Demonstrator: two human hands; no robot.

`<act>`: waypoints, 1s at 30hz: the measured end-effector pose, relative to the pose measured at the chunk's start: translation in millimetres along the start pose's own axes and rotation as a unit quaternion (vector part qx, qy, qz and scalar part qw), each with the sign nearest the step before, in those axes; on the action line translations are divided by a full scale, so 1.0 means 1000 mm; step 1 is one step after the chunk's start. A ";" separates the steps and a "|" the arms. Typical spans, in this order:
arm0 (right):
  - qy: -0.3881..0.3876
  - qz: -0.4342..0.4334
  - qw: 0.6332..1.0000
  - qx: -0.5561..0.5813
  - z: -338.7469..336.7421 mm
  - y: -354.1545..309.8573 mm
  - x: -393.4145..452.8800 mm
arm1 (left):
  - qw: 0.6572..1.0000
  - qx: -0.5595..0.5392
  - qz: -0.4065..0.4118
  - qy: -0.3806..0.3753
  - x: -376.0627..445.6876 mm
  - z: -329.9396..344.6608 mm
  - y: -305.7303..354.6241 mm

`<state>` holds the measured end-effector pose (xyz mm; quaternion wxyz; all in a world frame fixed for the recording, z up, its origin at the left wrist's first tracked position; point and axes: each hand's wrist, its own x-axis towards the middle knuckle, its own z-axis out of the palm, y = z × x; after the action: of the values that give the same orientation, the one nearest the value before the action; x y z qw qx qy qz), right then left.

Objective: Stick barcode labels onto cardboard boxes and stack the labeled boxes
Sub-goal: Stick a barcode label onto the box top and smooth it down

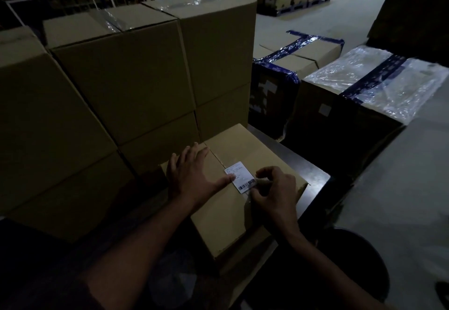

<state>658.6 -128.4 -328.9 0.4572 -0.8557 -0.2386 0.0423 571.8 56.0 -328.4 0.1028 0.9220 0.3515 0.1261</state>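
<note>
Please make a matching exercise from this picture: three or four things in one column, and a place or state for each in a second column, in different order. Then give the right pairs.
Things:
1. barcode label
2. left hand
3. right hand
4. box with blue tape

Places or states:
A. on the floor to the right of the tall stack
B. fingers spread flat on the box top, thumb on the label
C. lies white on top of the nearest box
D. fingers curled, pinching at the label's near edge

Pairs: 1-C, 2-B, 3-D, 4-A
</note>
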 end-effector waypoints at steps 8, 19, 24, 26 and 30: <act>0.062 -0.017 0.997 -0.044 0.012 -0.011 -0.016 | 0.998 0.047 -0.039 0.008 -0.007 -0.013 0.000; -0.087 -0.112 0.987 -0.073 -0.013 0.001 0.041 | 0.987 -0.065 -0.146 -0.008 -0.028 -0.023 0.002; -0.016 -0.098 0.989 -0.108 -0.003 -0.003 0.015 | 0.994 -0.048 -0.101 -0.015 -0.029 -0.012 0.011; -0.012 -0.098 0.989 -0.106 -0.002 -0.001 0.012 | 0.994 -0.046 -0.101 -0.006 -0.029 -0.011 0.008; -0.023 -0.094 0.991 -0.096 -0.005 0.000 0.016 | 0.994 -0.051 -0.097 -0.009 -0.030 -0.011 0.009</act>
<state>674.1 -125.1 -323.1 0.3692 -0.8682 -0.3316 -0.0041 552.4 29.9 -320.3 0.1652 0.8781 0.4315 0.1248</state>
